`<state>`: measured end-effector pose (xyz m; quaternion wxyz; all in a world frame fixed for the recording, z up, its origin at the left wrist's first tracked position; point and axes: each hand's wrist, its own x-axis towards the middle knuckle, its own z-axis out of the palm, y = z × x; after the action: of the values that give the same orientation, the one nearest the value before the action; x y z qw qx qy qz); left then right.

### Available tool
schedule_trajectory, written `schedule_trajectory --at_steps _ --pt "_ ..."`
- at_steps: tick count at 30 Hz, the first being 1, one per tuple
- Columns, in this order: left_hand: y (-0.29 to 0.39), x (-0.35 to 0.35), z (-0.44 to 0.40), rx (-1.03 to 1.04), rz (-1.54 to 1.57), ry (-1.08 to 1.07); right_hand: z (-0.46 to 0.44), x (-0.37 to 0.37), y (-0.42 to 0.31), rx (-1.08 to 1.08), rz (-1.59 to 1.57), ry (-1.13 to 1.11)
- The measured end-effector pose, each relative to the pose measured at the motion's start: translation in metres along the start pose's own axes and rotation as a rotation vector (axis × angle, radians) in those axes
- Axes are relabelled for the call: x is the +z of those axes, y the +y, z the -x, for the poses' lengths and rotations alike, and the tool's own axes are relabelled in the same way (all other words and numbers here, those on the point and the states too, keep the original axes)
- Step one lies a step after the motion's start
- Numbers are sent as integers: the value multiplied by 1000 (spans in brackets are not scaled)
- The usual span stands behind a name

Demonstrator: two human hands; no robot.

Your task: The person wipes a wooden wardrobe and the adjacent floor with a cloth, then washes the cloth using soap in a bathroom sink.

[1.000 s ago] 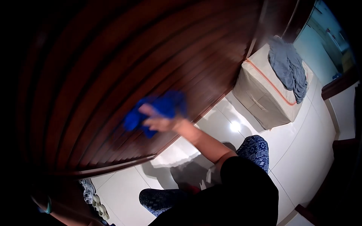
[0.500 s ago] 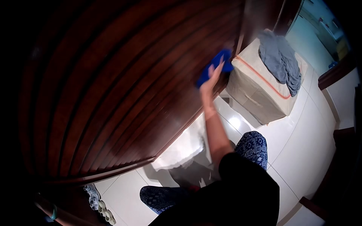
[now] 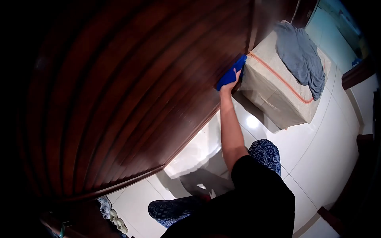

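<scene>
Rag (image 3: 229, 77): matt cloth. Panel (image 3: 139, 79): ridged wd, semi-gloss. Box (image 3: 272, 97): matt fabric. Flr (image 3: 313, 148): glossy.

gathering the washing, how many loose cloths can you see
2: a blue cloth in the right hand, against the brown panel, and a grey cloth on top of the beige box. More may be hidden in the dark edges.

Left hand (image 3: 49, 220), 8 o'clock: nearly swallowed by shadow, we can't read its fingers or grip. Right hand (image 3: 230, 84), between 1 and 2, holding the blue cloth (image 3: 229, 76): we can't make out most fingers, and the cloth's panel-side face is hidden. Slatted panel (image 3: 139, 99) fades to black toward 10. Shoes (image 3: 115, 217) at 7: partly dark, we can't count them. Blue item (image 3: 355, 62) at 2: too small for us.
</scene>
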<state>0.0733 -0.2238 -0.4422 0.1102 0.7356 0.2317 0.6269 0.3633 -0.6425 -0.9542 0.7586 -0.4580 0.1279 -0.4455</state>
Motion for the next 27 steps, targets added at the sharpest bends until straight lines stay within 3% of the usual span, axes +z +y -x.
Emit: schedule_trajectory --at_steps 2,4,6,9,12,14,18,20,22,25,27 --pt "-19 -3 -20 146 -71 17 46 1 17 210 -274 160" --pt "-23 -7 -27 166 -81 5 114 5 23 110 -115 118" --pt "-17 -7 -28 191 90 -165 174 15 10 100 304 63" --pt "-4 -2 -15 160 53 -82 138 9 -2 43 265 23" --pt "5 -2 -8 143 20 -37 44 -15 29 316 -208 214" --pt "10 -1 -2 131 18 -32 -15 -36 39 438 -458 99" --pt "8 1 -3 112 13 -30 48 -15 25 394 -389 327" --pt "9 1 -6 126 12 -28 107 -5 20 291 -179 354" --pt "12 3 -4 128 17 -35 111 1 8 269 -105 334" --pt "21 4 2 114 55 -54 74 -11 23 565 -402 476" --pt "7 -1 -10 154 75 -79 20 -40 50 585 -448 328"
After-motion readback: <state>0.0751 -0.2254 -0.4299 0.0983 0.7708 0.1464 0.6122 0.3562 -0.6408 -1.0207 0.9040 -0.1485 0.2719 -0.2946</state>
